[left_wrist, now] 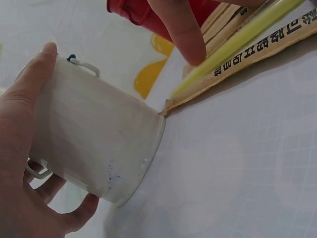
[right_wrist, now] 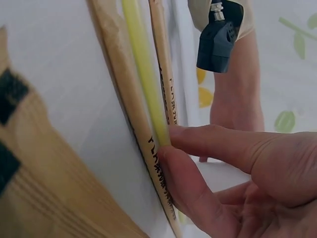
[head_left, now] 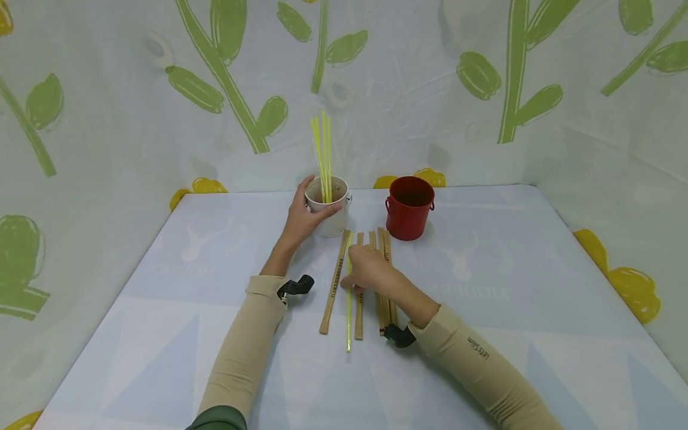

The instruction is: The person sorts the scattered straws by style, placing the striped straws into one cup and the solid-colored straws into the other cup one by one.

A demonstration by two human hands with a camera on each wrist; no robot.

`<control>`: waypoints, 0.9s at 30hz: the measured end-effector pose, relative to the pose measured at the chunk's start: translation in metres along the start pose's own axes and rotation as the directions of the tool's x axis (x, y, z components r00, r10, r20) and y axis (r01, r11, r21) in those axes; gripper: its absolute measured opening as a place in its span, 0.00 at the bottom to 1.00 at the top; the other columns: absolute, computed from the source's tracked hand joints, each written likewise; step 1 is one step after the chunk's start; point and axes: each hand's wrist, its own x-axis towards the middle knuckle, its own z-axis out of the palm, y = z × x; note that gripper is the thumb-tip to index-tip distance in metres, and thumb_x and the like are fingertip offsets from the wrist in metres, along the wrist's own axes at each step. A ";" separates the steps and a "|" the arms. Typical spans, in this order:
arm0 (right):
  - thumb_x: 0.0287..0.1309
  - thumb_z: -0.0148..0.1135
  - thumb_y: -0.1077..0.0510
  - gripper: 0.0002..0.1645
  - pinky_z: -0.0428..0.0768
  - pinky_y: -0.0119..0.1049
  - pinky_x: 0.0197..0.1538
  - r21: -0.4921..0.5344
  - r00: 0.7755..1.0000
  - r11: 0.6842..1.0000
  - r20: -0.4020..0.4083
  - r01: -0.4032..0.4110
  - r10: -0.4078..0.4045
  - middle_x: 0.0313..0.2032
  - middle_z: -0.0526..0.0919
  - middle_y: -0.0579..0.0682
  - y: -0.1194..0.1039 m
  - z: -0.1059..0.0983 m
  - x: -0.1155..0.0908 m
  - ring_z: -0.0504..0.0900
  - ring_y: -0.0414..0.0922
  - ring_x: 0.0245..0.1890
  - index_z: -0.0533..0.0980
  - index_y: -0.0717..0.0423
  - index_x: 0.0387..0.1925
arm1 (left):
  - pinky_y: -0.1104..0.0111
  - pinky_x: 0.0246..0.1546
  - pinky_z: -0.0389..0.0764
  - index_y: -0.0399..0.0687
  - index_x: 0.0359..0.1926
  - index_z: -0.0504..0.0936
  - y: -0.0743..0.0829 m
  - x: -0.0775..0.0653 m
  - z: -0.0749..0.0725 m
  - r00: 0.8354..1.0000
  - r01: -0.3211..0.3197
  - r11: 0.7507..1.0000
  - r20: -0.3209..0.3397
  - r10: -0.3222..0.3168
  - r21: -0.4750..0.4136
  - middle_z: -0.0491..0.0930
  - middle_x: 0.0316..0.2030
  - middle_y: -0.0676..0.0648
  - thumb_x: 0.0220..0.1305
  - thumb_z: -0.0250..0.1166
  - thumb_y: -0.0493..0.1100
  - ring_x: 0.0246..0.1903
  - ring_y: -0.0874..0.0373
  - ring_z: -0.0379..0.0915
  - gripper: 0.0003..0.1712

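My left hand (head_left: 301, 220) grips the side of a small white bucket (head_left: 334, 222), thumb and fingers spread around its wall. Several yellow straws (head_left: 324, 155) stand upright inside that bucket. Between the thumb and forefinger of my right hand (head_left: 371, 269) is another yellow straw (right_wrist: 143, 64), pinched partway along its length, low over the table. Slim brown paper packets (head_left: 334, 286) with dark print lie on both sides of it, and my right hand covers parts of some of them. In the left wrist view, one end of a packet meets the base of the bucket (left_wrist: 99, 134).
A red bucket (head_left: 409, 209) stands to the right of the white one, near the back edge of the pale table (head_left: 161, 334). Behind the table hangs a light cloth (head_left: 387, 89) with green plant patterns. A black wrist camera (head_left: 297, 285) sits on the left sleeve.
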 end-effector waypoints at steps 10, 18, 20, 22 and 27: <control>0.50 0.75 0.57 0.34 0.75 0.27 0.25 0.006 0.999 0.999 -0.004 0.053 -0.053 0.22 0.82 0.50 0.001 -0.001 -0.003 0.83 0.42 0.19 0.71 0.62 0.57 | 0.48 0.66 0.66 0.69 0.74 0.52 0.000 -0.001 0.000 1.000 0.008 1.000 -0.004 -0.008 0.000 0.61 0.71 0.46 0.53 0.74 0.57 0.70 0.48 0.60 0.54; 0.52 0.74 0.56 0.60 0.75 0.30 0.24 -0.010 0.999 1.000 0.011 0.030 -0.030 0.22 0.82 0.50 -0.001 0.000 -0.004 0.82 0.43 0.18 0.46 0.56 0.77 | 0.48 0.66 0.66 0.68 0.74 0.52 0.001 -0.001 0.000 1.000 0.006 1.000 -0.008 -0.006 0.017 0.60 0.72 0.46 0.52 0.74 0.60 0.71 0.48 0.59 0.55; 0.53 0.74 0.55 0.59 0.74 0.30 0.24 -0.021 0.999 0.999 0.012 0.035 -0.034 0.21 0.81 0.50 -0.001 0.001 -0.005 0.82 0.43 0.18 0.47 0.56 0.76 | 0.48 0.66 0.66 0.69 0.74 0.52 0.002 -0.001 0.000 1.000 0.003 1.000 -0.009 -0.003 0.017 0.61 0.71 0.47 0.52 0.74 0.60 0.70 0.49 0.60 0.54; 0.53 0.73 0.55 0.58 0.74 0.30 0.25 -0.018 0.999 0.999 0.015 0.037 -0.037 0.20 0.82 0.49 -0.001 0.002 -0.005 0.82 0.42 0.18 0.48 0.56 0.76 | 0.48 0.66 0.66 0.70 0.74 0.53 0.002 -0.002 0.000 1.000 0.004 1.000 -0.010 -0.004 0.016 0.61 0.71 0.47 0.52 0.74 0.59 0.70 0.49 0.60 0.54; 0.53 0.74 0.54 0.56 0.75 0.30 0.26 -0.016 0.999 0.999 0.016 0.041 -0.041 0.19 0.82 0.49 -0.001 0.003 -0.005 0.83 0.42 0.17 0.50 0.57 0.75 | 0.48 0.67 0.65 0.72 0.74 0.52 0.004 -0.002 0.000 1.000 0.014 1.000 0.007 -0.014 0.003 0.61 0.71 0.48 0.54 0.74 0.56 0.70 0.49 0.59 0.53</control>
